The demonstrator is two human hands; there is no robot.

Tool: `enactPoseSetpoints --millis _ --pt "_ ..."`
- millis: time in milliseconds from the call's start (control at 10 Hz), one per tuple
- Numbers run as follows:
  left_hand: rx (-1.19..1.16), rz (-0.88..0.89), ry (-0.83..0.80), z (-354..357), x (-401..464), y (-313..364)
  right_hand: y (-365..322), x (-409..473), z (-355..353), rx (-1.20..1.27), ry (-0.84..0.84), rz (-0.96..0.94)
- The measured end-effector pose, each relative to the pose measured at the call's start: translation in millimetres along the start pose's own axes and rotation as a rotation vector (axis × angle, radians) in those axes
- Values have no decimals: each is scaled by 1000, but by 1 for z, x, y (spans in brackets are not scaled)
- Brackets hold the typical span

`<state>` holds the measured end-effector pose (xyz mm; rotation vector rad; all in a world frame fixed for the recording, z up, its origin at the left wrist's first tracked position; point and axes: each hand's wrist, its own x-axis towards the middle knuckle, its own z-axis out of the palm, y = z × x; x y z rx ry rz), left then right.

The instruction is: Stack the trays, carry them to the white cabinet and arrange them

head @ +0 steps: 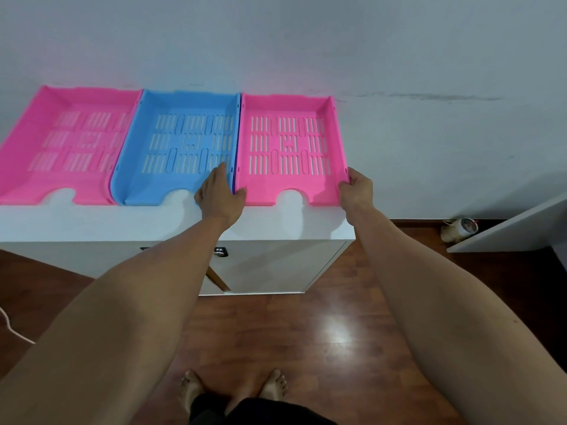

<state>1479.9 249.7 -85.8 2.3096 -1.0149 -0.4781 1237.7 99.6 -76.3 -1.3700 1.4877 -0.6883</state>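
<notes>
Spanning the lower frame, a wooden floor [306,332] meets a pale wall [306,41] behind the white cabinet [276,222], which stands against that wall. Three slotted trays sit side by side on the cabinet top, notched front edges toward the person. Left pink tray [61,142] occupies the left end; its right wall is overlapped by the blue tray [181,145] in the middle. Right pink tray [288,148] occupies the right end, its left wall touching the blue tray's right wall, its right wall close to the cabinet's right edge. Both forearms extend forward over the cabinet front. Left hand [219,194] clasps the seam where the blue tray and right pink tray meet, fingers inside the blue tray, thumb inside the pink one. Right hand [357,187] is closed on the right pink tray's front right corner. Bare feet [236,391] stand on the floor below. A small white object [460,230] lies by the wall at right
</notes>
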Motion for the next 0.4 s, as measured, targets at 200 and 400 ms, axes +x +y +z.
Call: enactPoseSetpoints --millis 200,400 --pt "-1 -6 -21 -9 -2 6 -19 -13 -4 -129 34 -15" --pt "-19 53 -8 -39 -4 -5 -56 -42 11 -390 175 -252"
